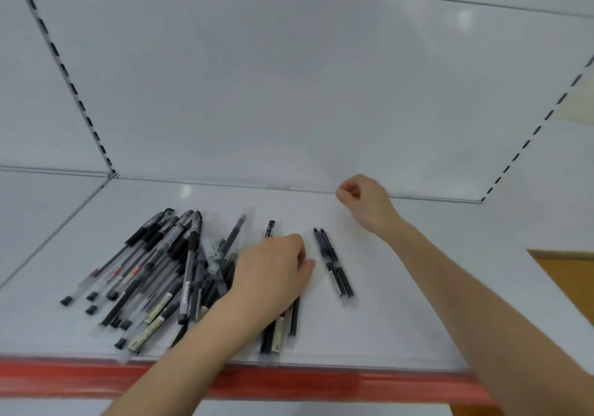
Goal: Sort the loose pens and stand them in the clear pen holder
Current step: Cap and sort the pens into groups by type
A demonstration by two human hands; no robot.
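A heap of loose black and clear pens (154, 271) lies on the left half of the white shelf (401, 303). Two black pens (334, 263) lie side by side on their own, right of centre. Between heap and pair, my left hand (270, 274) lies palm down on a small bunch of pens (281, 329), its fingers bent over them; their ends stick out in front of and behind the hand. My right hand (363, 200) hovers by the shelf's back edge with its fingers curled into a loose fist, and nothing shows in it. No clear pen holder is in view.
The shelf has a red front strip (321, 386) and a white back panel (289, 94) with slotted uprights at both sides. A brown surface (565, 271) shows past the shelf's right end.
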